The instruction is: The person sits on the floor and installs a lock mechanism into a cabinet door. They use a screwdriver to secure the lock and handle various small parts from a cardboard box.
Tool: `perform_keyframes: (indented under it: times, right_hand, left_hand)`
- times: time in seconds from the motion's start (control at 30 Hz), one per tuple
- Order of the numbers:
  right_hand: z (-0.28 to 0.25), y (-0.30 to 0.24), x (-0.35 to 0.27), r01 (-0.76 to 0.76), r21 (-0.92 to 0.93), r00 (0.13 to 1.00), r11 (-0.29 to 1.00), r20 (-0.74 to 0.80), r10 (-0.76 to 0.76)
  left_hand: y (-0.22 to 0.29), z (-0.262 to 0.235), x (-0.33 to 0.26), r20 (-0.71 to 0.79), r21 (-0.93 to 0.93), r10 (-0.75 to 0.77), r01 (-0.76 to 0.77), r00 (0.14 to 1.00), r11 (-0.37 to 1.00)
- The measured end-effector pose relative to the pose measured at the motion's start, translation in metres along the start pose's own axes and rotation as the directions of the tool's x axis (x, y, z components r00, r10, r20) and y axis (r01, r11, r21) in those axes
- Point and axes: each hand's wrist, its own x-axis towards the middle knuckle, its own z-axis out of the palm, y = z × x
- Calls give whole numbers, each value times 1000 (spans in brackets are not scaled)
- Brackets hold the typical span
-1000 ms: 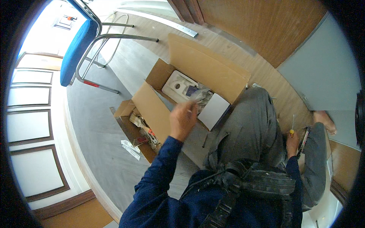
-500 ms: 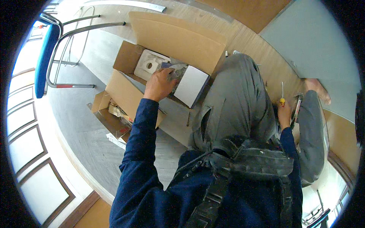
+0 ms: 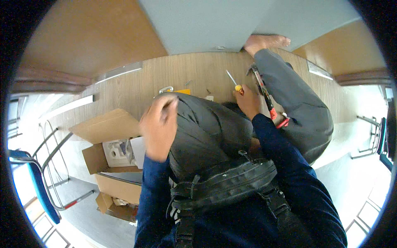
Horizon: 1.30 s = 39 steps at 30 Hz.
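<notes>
The right hand (image 3: 247, 101) keeps a closed grip on a screwdriver with a yellow handle (image 3: 234, 81), whose thin metal shaft points up and away over the wooden floor (image 3: 136, 84). Just beside that hand, lying along the grey-trousered right leg (image 3: 295, 103), is a long tool with red handles (image 3: 266, 99); the bare foot (image 3: 266, 41) at the end of that leg touches the pale wall panel (image 3: 206, 22).

The left hand (image 3: 159, 126) hovers blurred above the left knee (image 3: 206, 124); the fingers are loosely curled, and whether they are grasping anything I cannot tell.

To the left of that hand, an open cardboard box (image 3: 109, 142) sits on the floor with its flaps spread, holding a white moulded part (image 3: 115, 152). A smaller open box (image 3: 115, 206) lies nearer the lower edge. Further left stands a blue chair on a metal frame (image 3: 35, 182). A small yellow item (image 3: 182, 91) and a white clip-like piece (image 3: 165, 89) lie on the floor beyond the knee.
</notes>
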Motion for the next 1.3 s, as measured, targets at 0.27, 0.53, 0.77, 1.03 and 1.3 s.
perform_keyframes:
  times: [0.27, 0.53, 0.77, 1.03, 1.3]
  right_hand:
    - [-10, -5, -18, 11, 183, 999, 983, -37, -4]
    - [-7, -21, -39, -35, 328, 999, 944, 40, 23]
    - [0, -15, -33, -75, 312, 997, 947, 53, 61]
    - [8, -18, -36, 15, 437, 999, 899, -36, 1]
    - [12, -25, -36, 10, 446, 999, 895, -51, 15]
  left_hand:
    - [-57, 189, 80, 536, 592, -251, -147, 806, 793]
    - [-89, 208, 85, 529, 574, -308, -66, 791, 816]
    - [-54, 183, 77, 504, 617, -344, -52, 792, 785]
    - [-84, 212, 97, 606, 70, -364, 409, 707, 910]
    - [-53, 228, 106, 732, -581, -255, 774, 632, 254]
